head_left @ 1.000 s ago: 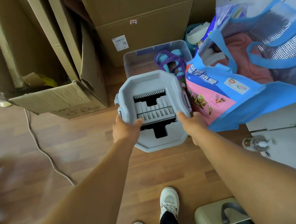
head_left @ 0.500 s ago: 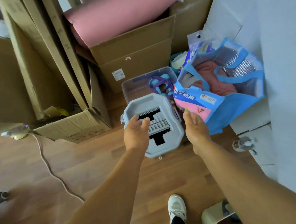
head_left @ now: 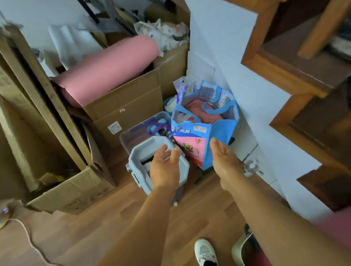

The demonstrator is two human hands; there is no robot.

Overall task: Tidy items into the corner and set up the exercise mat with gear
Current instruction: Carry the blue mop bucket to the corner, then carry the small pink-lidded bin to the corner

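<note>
Grey bucket [head_left: 137, 156] is released. A second ago we gripped its rim with both hands; now our left hand [head_left: 164, 170] and right hand [head_left: 225, 160] hover over it, fingers relaxed and holding nothing. It stands mid-frame, beside the blue bag [head_left: 220, 128]. We judge the corner stowage is complete. The rolled pink mat [head_left: 107, 70], upper centre, comes next.

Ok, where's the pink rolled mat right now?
In the head view, the pink rolled mat lies upper centre-left, on top of the open cardboard box in the corner, behind the clear bin and the grey bucket.
</note>
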